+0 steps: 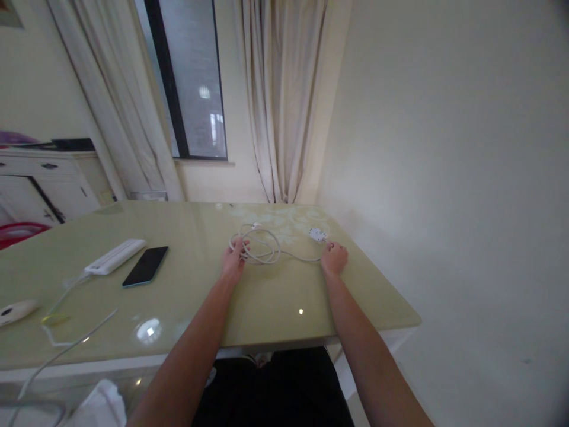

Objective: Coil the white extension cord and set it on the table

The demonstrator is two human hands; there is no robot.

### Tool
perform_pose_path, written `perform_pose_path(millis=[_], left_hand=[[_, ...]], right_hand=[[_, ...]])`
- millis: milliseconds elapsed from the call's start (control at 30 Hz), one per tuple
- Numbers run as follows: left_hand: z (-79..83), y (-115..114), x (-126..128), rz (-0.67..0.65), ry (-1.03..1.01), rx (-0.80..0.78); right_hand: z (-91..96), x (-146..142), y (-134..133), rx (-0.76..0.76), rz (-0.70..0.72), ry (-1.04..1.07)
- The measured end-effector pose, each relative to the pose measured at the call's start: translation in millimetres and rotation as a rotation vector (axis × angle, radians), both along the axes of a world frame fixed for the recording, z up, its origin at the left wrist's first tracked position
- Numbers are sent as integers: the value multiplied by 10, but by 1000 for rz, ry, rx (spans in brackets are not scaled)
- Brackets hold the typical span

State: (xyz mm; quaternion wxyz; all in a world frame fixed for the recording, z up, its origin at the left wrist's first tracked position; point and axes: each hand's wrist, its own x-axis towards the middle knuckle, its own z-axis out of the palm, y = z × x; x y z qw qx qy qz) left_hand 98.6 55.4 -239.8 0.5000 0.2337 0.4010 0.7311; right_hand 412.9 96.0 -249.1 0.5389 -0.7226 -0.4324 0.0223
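Note:
A white cable (262, 246) lies loosely coiled on the pale green glass table (186, 296). My left hand (233, 260) rests on the coil's left side with its fingers closed on the loops. From the coil a strand runs right to my right hand (334, 257), which is curled into a fist over it. A small white plug block (317, 234) lies just beyond my right hand, near the table's far right corner.
A black phone (145, 266) and a white power strip (115, 256) lie left of the coil, with thin white leads (66, 347) trailing toward the near left edge. A white object (15, 311) sits at far left. Wall close on the right, curtained window behind.

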Motion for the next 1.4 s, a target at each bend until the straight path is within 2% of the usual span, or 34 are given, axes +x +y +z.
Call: perform_pose_path(millis=[67,100,167,267,333,400,467,600,700,867,967,1067,1133,1233,1333,1400], left_hand=[[-3,-16,28,-24,87,57],[-8,-26,53,-35,127,78],[-19,-48,123,-43,177,85],[-33,-83,237,-31,204,79],[-38,-101,282,-22,223,99],[-43,-105,290,-17,253,112],[-46,-91,269,8,252,80],[-49,-25,204,84,84,-50],[-42,13,155,107,5,-79],[-37,23,95,116,-26,-118],[-45,17,78,132,-4,-129],[-48,18,64,143,27,-123],[-46,24,50,156,53,-116],[-40,37,24,167,116,-108],[-45,40,8,150,229,-94],[-58,31,11,135,384,-67]], right_hand=[[62,-117,-79,108,60,-35],[93,-213,-131,173,147,-46],[139,-481,-260,265,443,-57],[147,-976,-466,209,946,-162],[122,-1247,-563,167,1109,-220],[95,-1382,-599,155,1156,-208],[83,-1355,-578,154,1156,-149],[110,-1015,-472,222,1080,-29],[132,-802,-394,335,900,79],[107,-682,-216,490,521,411],[63,-594,-74,529,406,637],[7,-499,37,489,316,817],[-20,-468,71,457,281,892],[-26,-483,62,450,302,922],[8,-530,2,473,373,874],[38,-556,-47,474,421,793]])
